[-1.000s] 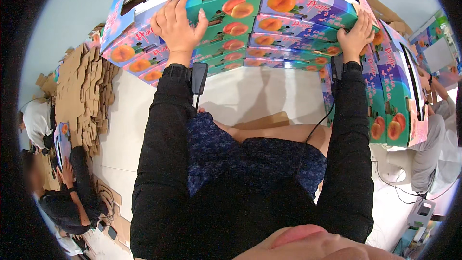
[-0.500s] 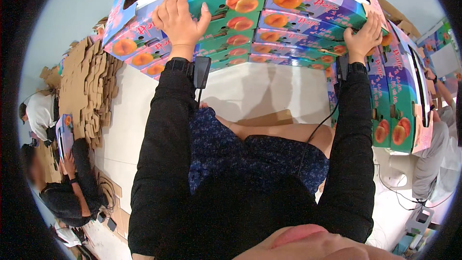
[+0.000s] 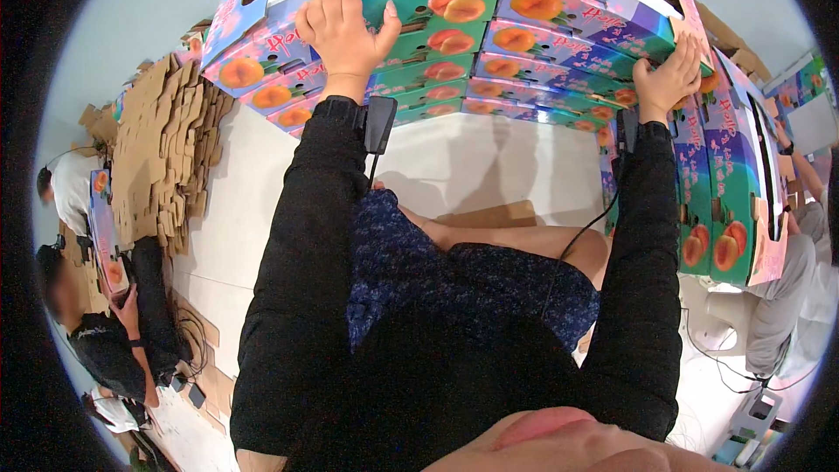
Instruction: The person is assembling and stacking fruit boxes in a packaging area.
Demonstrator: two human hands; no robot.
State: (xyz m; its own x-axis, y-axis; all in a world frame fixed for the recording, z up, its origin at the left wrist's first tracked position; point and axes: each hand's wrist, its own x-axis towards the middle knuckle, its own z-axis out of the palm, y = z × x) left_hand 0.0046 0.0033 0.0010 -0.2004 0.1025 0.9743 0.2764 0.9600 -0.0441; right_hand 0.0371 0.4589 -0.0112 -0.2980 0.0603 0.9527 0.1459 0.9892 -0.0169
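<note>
Hands [image 3: 352, 44]: 2, both spread | fruit-print box stacks [image 3: 421, 28] touched: 2, one apiece

there are three near box stacks [image 3: 441, 42], two black sleeves [image 3: 301, 236] and one cardboard pile [image 3: 157, 157].

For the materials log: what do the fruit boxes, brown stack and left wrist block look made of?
Fruit boxes: likely cardboard, printed, slight sheen; folded flaps and cut slots show.
Brown stack: probably bare cardboard, matte; thin, notched flat sheets, plain brown. Can't tell if corrugated.
Left wrist block: perhaps hard plastic, black; smooth face, crisp edges. Coated metal not ruled out.
</note>
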